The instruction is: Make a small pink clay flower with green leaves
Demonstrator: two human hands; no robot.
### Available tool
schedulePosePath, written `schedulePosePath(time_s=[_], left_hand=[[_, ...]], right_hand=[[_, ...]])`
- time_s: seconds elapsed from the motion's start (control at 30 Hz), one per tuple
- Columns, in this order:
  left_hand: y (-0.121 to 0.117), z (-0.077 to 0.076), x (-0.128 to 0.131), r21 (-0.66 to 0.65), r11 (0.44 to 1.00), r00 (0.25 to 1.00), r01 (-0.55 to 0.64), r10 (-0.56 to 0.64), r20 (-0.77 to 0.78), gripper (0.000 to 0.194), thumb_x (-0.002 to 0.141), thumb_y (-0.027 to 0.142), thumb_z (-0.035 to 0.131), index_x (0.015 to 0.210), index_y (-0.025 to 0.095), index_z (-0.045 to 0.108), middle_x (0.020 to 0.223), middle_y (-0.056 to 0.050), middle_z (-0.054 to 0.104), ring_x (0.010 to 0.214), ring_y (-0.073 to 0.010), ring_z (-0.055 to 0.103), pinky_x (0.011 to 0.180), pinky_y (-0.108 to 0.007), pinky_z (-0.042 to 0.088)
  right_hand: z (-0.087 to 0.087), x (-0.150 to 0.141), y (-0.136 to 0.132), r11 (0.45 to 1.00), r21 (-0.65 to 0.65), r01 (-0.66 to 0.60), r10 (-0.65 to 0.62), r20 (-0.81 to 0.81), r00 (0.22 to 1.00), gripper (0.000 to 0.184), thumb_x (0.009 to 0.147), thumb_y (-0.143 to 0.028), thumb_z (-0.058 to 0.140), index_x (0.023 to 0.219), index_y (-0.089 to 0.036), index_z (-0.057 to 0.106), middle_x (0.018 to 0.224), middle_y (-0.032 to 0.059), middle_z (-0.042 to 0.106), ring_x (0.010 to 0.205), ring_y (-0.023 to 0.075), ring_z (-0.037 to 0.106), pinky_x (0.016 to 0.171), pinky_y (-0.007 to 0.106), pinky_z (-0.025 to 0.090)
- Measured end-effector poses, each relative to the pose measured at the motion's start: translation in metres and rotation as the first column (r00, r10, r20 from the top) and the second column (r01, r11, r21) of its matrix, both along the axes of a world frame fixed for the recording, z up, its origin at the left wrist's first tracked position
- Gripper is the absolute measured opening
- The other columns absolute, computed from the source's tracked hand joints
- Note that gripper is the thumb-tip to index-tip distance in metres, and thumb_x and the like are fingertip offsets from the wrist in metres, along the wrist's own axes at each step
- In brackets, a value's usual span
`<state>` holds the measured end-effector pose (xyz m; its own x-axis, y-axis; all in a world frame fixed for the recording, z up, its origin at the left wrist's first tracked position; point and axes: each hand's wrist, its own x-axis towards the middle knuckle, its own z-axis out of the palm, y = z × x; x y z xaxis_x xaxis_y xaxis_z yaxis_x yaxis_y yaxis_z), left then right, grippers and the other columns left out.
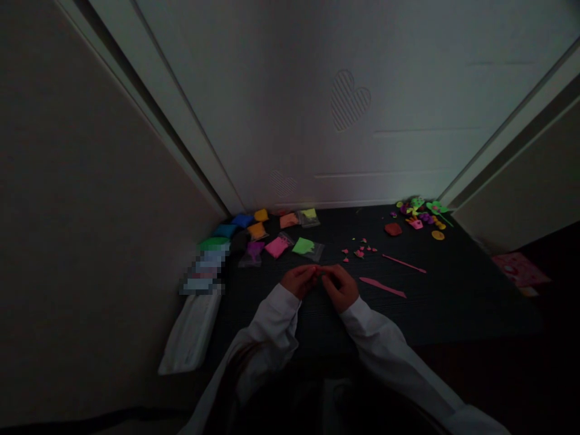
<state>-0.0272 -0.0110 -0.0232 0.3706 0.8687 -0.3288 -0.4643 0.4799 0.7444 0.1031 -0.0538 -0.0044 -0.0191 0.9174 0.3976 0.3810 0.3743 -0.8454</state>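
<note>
My left hand pinches a small reddish-pink piece of modelling clay over the dark table. On the other side, my right hand is curled, its fingertips meeting the left ones at that same piece. Most of the clay is hidden by the fingers. Just right of my right hand lies a pink plastic clay knife. A thin pink modelling tool rests beyond it. Several small pink clay pieces are scattered on the table ahead of my hands.
Bags of coloured clay, among them a green one and a pink one, lie at the back left. A white packet lies along the left edge. A red clay lump and colourful clay shapes sit back right, near the white panel.
</note>
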Motion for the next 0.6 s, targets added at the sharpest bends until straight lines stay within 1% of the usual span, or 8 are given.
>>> schedulePosePath(time_s=[0.1,0.17,0.3,0.37,0.47,0.6], left_hand=[[-0.0007,0.0002,-0.0003,0.009,1.000,1.000,-0.005,0.005,-0.003,0.020,0.048,0.017,0.071,0.063,0.011,0.059,0.056,-0.001,0.058,0.054,-0.0081,0.053,0.053,-0.021,0.038],[-0.0011,0.0004,-0.0004,0.018,1.000,1.000,-0.008,0.008,-0.003,0.021,0.045,0.016,0.072,0.057,0.012,0.055,0.052,0.002,0.056,0.051,-0.0081,0.052,0.052,-0.021,0.038],[-0.0008,0.0016,-0.0004,0.022,1.000,1.000,-0.008,0.007,0.002,0.025,0.042,0.017,0.073,0.053,0.012,0.052,0.049,0.002,0.054,0.048,-0.0074,0.050,0.051,-0.021,0.038],[-0.0003,0.0029,0.0000,0.011,1.000,1.000,-0.005,0.005,0.011,0.026,0.043,0.022,0.073,0.053,0.012,0.052,0.049,0.002,0.054,0.049,-0.0075,0.050,0.050,-0.020,0.038],[-0.0004,0.0060,0.0006,-0.016,1.000,1.000,-0.010,0.010,0.028,0.025,0.047,0.028,0.071,0.057,0.011,0.055,0.054,0.000,0.055,0.050,-0.0070,0.050,0.050,-0.019,0.037],[-0.0016,0.0095,0.0007,-0.035,0.999,0.998,-0.014,0.016,0.054,0.022,0.052,0.028,0.068,0.059,0.011,0.055,0.056,0.000,0.055,0.052,-0.0066,0.049,0.051,-0.019,0.038]], right_hand=[[0.0008,0.0003,-0.0009,1.000,0.000,0.008,-0.008,0.006,1.000,0.023,0.074,-0.017,0.043,0.094,-0.020,0.055,0.076,0.0021,0.052,0.067,0.0116,0.048,0.061,0.025,0.039],[0.0006,0.0004,-0.0013,1.000,0.000,0.016,-0.016,0.010,1.000,0.022,0.073,-0.018,0.044,0.093,-0.020,0.055,0.074,0.0016,0.050,0.065,0.0114,0.047,0.060,0.025,0.039],[-0.0017,0.0001,-0.0009,1.000,0.007,0.014,-0.014,0.003,1.000,0.022,0.073,-0.019,0.045,0.092,-0.020,0.055,0.072,0.0010,0.049,0.063,0.0111,0.046,0.058,0.025,0.038],[-0.0025,0.0001,-0.0005,1.000,0.012,0.006,-0.006,-0.002,1.000,0.023,0.073,-0.019,0.044,0.093,-0.020,0.055,0.072,0.0011,0.050,0.063,0.0111,0.046,0.058,0.025,0.038],[-0.0022,0.0005,-0.0002,1.000,0.014,-0.007,0.007,0.008,1.000,0.023,0.073,-0.018,0.044,0.093,-0.019,0.055,0.072,0.0013,0.049,0.065,0.0114,0.047,0.059,0.025,0.039],[-0.0010,0.0011,-0.0005,1.000,0.008,-0.013,0.013,0.014,1.000,0.023,0.072,-0.017,0.044,0.093,-0.020,0.055,0.071,0.0010,0.049,0.064,0.0112,0.046,0.059,0.025,0.039]])
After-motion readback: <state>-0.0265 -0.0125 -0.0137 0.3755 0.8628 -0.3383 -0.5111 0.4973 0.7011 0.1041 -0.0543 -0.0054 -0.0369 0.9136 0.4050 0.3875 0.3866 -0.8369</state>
